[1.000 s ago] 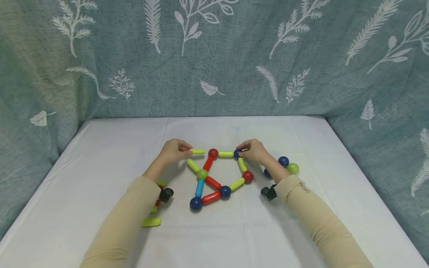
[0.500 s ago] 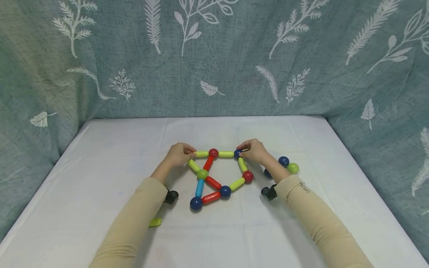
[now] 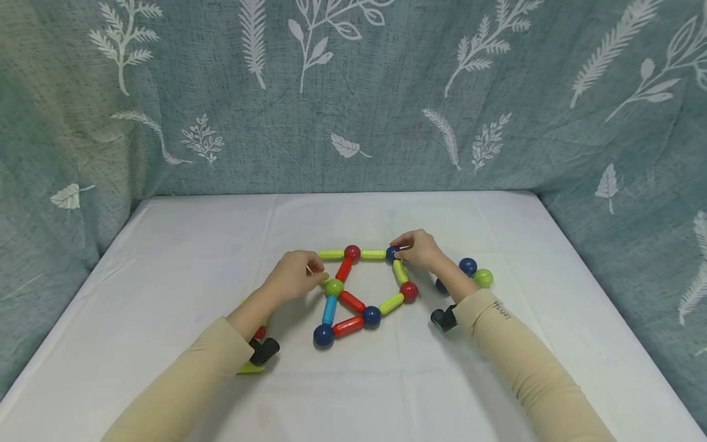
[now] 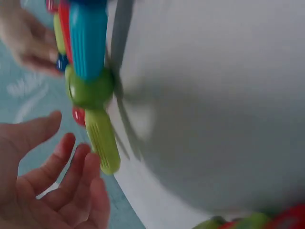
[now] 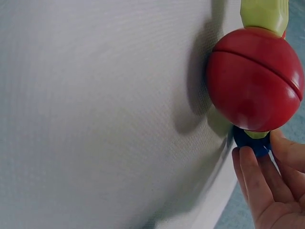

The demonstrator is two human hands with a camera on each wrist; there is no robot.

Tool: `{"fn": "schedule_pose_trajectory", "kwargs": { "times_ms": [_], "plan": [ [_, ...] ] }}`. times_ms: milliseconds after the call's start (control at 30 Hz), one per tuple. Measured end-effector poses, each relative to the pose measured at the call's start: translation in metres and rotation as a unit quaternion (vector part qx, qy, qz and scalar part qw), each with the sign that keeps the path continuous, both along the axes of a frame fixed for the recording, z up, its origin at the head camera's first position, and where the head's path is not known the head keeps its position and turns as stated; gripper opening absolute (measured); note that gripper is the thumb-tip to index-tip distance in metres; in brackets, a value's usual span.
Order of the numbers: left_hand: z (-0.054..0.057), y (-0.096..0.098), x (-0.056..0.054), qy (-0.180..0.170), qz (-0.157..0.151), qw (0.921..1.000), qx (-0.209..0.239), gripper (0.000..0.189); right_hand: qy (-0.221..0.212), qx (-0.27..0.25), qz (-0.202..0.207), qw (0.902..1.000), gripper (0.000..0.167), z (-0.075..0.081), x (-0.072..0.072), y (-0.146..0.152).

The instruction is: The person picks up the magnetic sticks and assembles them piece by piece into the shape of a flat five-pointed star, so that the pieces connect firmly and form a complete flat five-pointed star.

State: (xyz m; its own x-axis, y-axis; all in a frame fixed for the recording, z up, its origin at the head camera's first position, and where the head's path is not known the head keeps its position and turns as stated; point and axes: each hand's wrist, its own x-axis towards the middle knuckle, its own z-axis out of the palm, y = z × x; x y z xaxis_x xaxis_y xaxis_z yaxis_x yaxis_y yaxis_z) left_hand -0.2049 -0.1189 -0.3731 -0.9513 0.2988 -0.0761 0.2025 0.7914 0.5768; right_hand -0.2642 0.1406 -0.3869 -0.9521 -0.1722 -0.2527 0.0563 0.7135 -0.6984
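Magnetic sticks and balls form a linked frame on the table. My right hand [image 3: 418, 248] pinches the dark blue ball [image 3: 392, 253] at its far right corner; the right wrist view shows fingertips and thumb on this ball, behind a red ball [image 5: 255, 78]. My left hand [image 3: 295, 275] is beside the green ball [image 3: 334, 287]. In the left wrist view its thumb and fingers are apart, fingertips close by a yellow-green stick [image 4: 103, 143] on that ball; whether they touch is unclear. Another yellow-green stick [image 3: 331, 254] extends left from the far red ball [image 3: 351, 252].
Loose blue [image 3: 467, 266] and green balls [image 3: 483, 278] lie right of the frame, partly behind the right forearm. Several sticks, one yellow-green [image 3: 251, 368], lie under the left forearm. A patterned curtain [image 3: 353, 110] hangs behind the white table [image 3: 442, 387].
My left hand brought a yellow-green stick right to the far red ball and let it go. It then moved nearer, to the stick at the green ball. My right hand stayed put.
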Motion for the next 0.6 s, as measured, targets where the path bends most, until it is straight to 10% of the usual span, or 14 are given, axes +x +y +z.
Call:
{"fn": "schedule_pose_trajectory", "kwargs": {
  "times_ms": [333,600],
  "plan": [
    [-0.003,0.002,0.053,-0.091,-0.054,0.9943,0.003,0.030,0.006,-0.005,0.007,0.9999,0.026,0.001,0.002,0.000],
    [-0.012,0.003,0.068,-0.037,-0.046,0.9977,0.033,0.030,0.008,0.001,0.011,0.9999,0.026,0.000,0.000,0.001]
  ]
}}
